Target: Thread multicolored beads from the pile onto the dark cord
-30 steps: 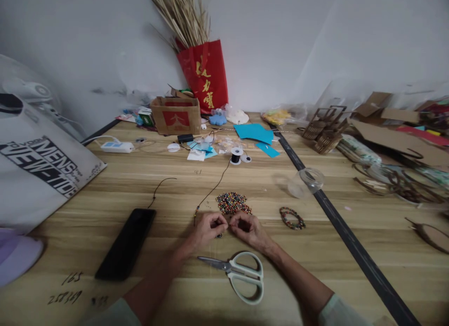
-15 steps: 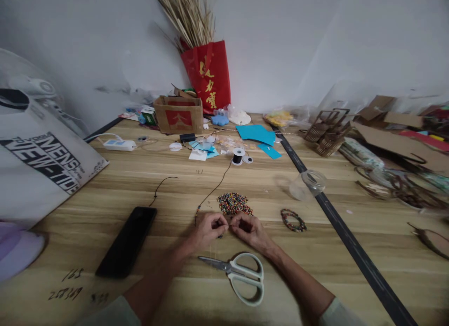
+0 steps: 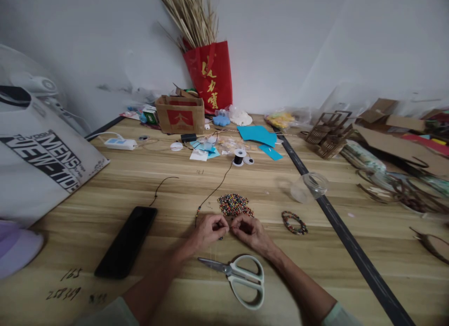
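My left hand [image 3: 211, 228] is closed in a pinch by the thin black cord [image 3: 219, 184], which runs from the spool [image 3: 239, 157] down behind its fingers. Several small beads [image 3: 199, 208] are threaded on that cord, and a few dark ones show below the fingertips. Facing it, with fingertips almost touching, my right hand [image 3: 250, 230] is also pinched; what sits between its fingers is too small to make out. Just beyond both hands lies a pile of multicoloured beads [image 3: 234, 204]. White-handled scissors [image 3: 242, 275] rest, slightly apart, on the table in front of my wrists.
A beaded bracelet [image 3: 294, 222] and a clear plastic cup [image 3: 308, 186] lie to the right. On the left are a black phone [image 3: 126, 242] and a short cord [image 3: 159, 188]. Blue sheets [image 3: 257, 135], a cardboard box [image 3: 180, 115] and a red bag [image 3: 210, 78] stand farther back.
The view has shifted very slightly. Both hands keep their pinch at nearly the same spot, and nothing else has visibly moved.
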{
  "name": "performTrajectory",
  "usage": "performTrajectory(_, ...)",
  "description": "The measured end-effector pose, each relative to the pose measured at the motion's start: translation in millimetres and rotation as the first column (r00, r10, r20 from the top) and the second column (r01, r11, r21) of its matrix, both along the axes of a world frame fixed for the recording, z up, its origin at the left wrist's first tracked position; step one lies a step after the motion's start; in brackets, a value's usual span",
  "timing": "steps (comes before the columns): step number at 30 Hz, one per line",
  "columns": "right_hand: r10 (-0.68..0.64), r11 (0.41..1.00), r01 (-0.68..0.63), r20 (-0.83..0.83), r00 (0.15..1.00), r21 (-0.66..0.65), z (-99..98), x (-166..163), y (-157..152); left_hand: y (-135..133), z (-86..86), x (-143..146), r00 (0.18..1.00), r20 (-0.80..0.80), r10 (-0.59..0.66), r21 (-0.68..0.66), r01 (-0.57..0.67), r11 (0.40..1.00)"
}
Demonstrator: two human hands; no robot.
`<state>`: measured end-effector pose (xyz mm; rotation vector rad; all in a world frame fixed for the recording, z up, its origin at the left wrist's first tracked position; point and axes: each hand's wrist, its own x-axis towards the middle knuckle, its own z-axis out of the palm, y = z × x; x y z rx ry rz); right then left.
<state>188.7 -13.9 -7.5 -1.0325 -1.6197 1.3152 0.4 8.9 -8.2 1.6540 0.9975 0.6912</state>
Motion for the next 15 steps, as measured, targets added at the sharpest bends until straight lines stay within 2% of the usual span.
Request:
performTrajectory(8,-0.005,1.000,0.005,0.024,1.000,0.007,2.7,-0.5,-0.8,-0.9,4.0,0.6,1.000,-0.003,0.023,0.013,-0.023,1.000)
performTrajectory(15,-0.001,1.000,0.001,0.014,1.000,0.000,-3.5,0.3,-0.3,-0.3,4.5,1.1,1.000,0.008,0.023,0.006,-0.023,1.000)
